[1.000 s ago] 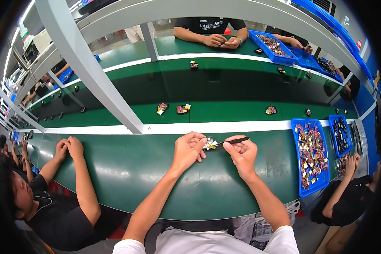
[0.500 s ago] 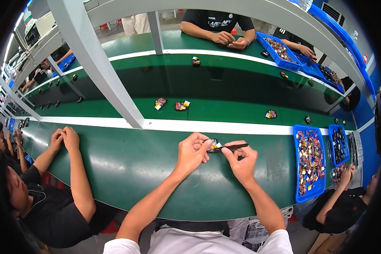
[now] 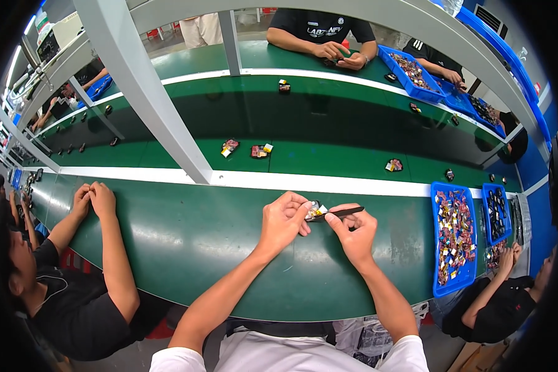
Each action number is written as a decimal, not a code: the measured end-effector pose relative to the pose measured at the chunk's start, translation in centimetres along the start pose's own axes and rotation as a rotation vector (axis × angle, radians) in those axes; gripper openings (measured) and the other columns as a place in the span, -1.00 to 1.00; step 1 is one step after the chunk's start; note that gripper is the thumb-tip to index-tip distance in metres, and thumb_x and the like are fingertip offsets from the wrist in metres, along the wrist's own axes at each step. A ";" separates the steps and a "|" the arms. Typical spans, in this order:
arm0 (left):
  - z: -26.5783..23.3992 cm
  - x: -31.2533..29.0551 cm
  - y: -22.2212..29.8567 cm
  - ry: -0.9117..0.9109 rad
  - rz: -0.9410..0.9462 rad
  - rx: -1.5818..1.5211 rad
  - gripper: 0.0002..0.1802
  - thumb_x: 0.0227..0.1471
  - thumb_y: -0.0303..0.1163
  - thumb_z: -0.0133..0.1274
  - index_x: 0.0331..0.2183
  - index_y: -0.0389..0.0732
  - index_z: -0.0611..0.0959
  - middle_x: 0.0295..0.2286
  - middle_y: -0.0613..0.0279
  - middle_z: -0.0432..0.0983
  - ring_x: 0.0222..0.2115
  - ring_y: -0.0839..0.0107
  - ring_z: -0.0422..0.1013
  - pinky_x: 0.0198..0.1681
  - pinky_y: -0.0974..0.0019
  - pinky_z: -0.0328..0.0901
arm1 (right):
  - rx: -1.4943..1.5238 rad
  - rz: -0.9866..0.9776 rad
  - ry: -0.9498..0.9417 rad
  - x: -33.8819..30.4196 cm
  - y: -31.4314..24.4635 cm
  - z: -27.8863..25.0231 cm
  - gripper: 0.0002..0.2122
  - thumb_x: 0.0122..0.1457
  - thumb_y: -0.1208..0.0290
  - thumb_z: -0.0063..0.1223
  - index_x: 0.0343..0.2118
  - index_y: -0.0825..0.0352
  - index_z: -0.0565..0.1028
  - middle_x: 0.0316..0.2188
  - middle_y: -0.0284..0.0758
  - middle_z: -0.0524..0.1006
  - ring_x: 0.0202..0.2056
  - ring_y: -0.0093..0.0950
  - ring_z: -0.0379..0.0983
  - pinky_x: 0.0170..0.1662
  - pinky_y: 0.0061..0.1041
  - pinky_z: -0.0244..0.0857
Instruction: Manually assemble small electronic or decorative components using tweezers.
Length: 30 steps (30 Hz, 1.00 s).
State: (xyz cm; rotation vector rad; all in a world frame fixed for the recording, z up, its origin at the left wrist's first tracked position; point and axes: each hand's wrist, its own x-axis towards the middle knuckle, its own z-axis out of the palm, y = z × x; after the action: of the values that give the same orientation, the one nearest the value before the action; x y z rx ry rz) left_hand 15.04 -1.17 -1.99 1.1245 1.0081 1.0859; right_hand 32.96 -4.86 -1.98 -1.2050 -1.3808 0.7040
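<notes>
While the left hand [image 3: 285,222] pinches a small component with white and yellow tabs [image 3: 317,210] between thumb and fingers, the right hand [image 3: 356,230] grasps a slim black stick [image 3: 348,212] just beside it. The component sits at the left fingertips, held above the green surface [image 3: 217,266]; the stick's near end meets it or lies right against it, though which cannot be told, and its other end juts out past the right fingers. The step in hand appears to be close two-handed work on this one piece. The next move seems to call for a firm left pinch and a small, controlled motion of the stick. Ahead of the fingers, past a white rail [image 3: 304,181], similar pieces [image 3: 261,150] lie spaced apart. Well to the right of the right fingers stands a blue tray [image 3: 462,282] heaped with colourful pieces, with a smaller blue tray [image 3: 500,240] of black parts beyond.
</notes>
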 end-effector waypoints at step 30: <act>-1.4 0.6 -0.7 -0.230 -0.013 -0.140 -0.67 0.27 -0.38 0.06 -0.06 -0.46 0.61 -0.37 0.05 0.62 -0.55 0.40 0.56 -0.56 0.42 0.46 | 0.258 0.011 0.014 0.1 -0.3 -0.3 -0.91 0.13 0.69 0.26 -0.32 0.45 0.57 -0.57 -0.50 0.51 -0.62 -0.86 0.20 -0.58 -0.76 0.00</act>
State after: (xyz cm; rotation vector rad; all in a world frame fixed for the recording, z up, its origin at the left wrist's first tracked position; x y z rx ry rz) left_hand 13.92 -0.40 -2.92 1.0994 0.7462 0.9761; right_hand 33.19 -4.89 -1.64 -1.0113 -1.2302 0.8516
